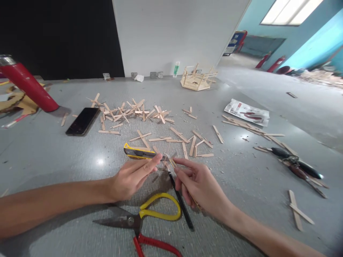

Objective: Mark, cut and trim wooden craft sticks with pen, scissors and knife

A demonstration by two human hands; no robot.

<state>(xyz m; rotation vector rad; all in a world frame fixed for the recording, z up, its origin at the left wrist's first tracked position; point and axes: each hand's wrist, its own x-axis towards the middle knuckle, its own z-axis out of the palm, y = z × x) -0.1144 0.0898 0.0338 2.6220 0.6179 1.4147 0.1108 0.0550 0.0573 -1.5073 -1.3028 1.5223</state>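
My left hand [131, 180] is stretched out over the table, its fingers straight and nothing plainly held. Its fingertips are close to a yellow and grey utility knife [139, 152], which lies behind them. My right hand [197, 180] is closed around thin gold-coloured tweezers [173, 163], mostly hidden in the palm, with the tip toward my left fingertips. Small wood bits between the hands are too blurred to tell apart. Under my right fingers lies a slim black pen-like tool [183, 207]. Scissors [136, 221] with one yellow and one red handle lie open in front.
Wooden craft sticks [139, 107] are scattered behind my hands. A phone [83, 121] and red bottle [32, 85] are left. Toward the back stand a stick-built frame [198, 82] and glue stick [176, 69]. At right are a white packet [248, 111] and black-handled tools [294, 162].
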